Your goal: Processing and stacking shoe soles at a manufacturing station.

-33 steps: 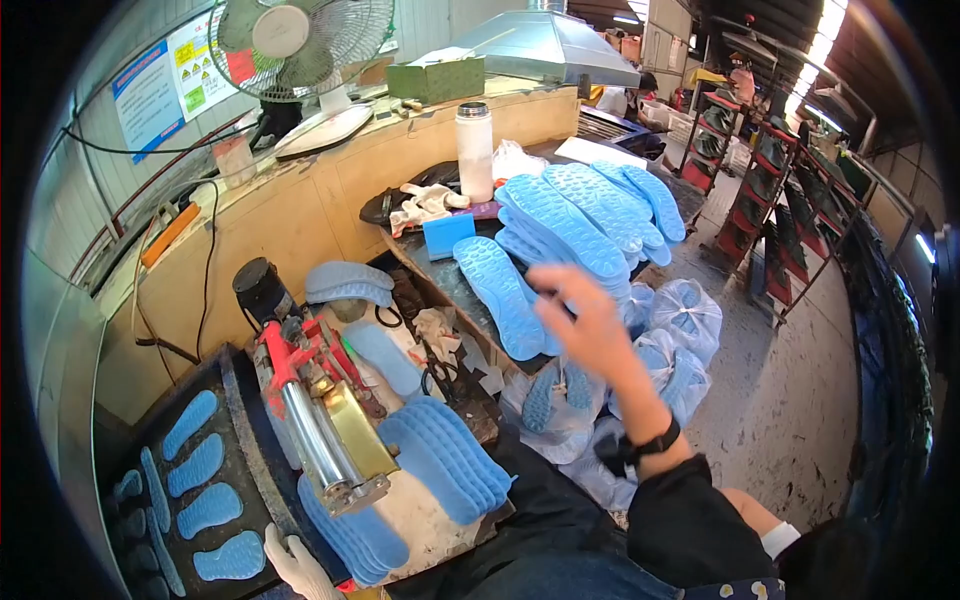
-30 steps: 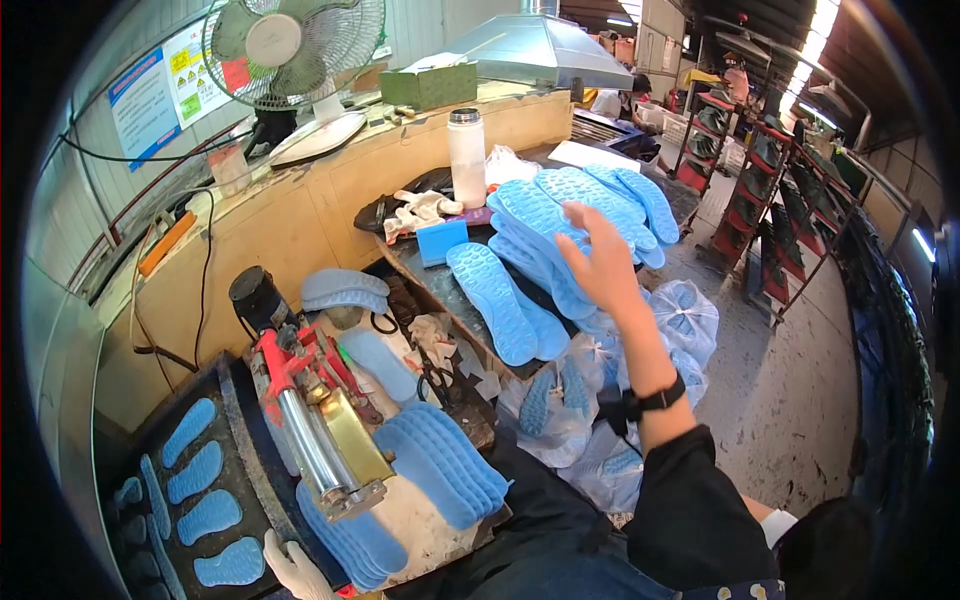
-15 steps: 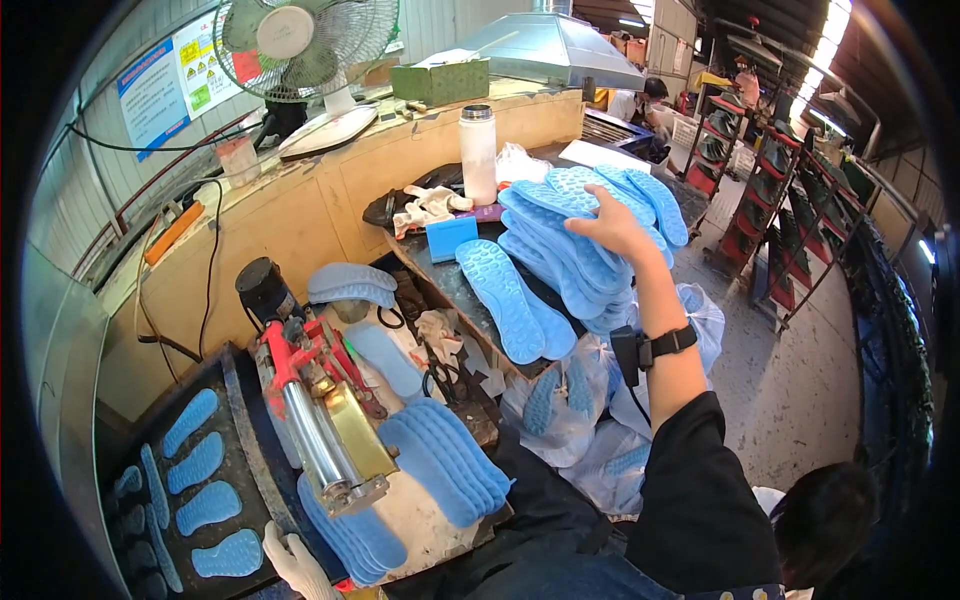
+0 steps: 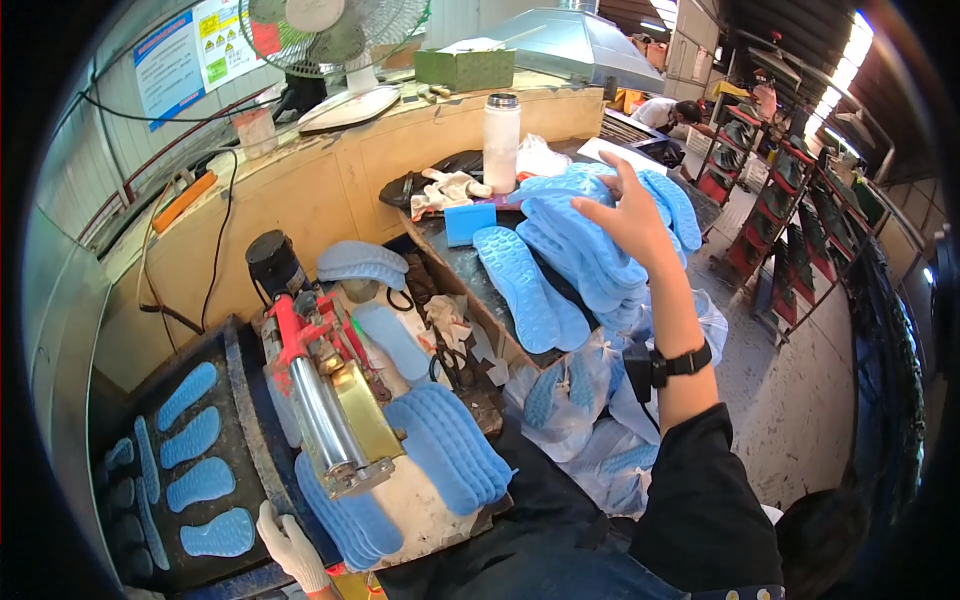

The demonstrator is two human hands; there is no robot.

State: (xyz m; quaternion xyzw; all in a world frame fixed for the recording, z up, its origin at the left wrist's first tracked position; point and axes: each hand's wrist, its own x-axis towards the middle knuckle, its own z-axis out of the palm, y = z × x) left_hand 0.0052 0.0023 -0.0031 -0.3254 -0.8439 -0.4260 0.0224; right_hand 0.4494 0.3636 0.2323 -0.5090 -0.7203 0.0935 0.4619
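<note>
My right hand (image 4: 637,215), bare with a black strap on the wrist, is over a heap of light blue insoles (image 4: 575,235). Its thumb and fingers are spread, with nothing between them. Beside the heap, a pair of bumpy blue insoles (image 4: 515,290) lies on the dark bench top. My left hand (image 4: 288,548), in a white glove, rests at the edge of a dark tray (image 4: 245,440), fingers extended and holding nothing that I can see. Several blue insoles (image 4: 203,485) lie spaced apart on that tray, close to the glove.
A roller machine (image 4: 330,415) stands between fanned insole stacks (image 4: 450,450). Scissors (image 4: 447,368), a white bottle (image 4: 502,143) and a glove (image 4: 452,190) lie or stand beyond. Plastic bags of insoles (image 4: 570,400) sit below the bench. A person's head (image 4: 825,535) shows at lower right.
My right hand has risen a little off the heap, its fingers pointing more upward. The whole view has shifted slightly. My left hand stays by the tray edge.
</note>
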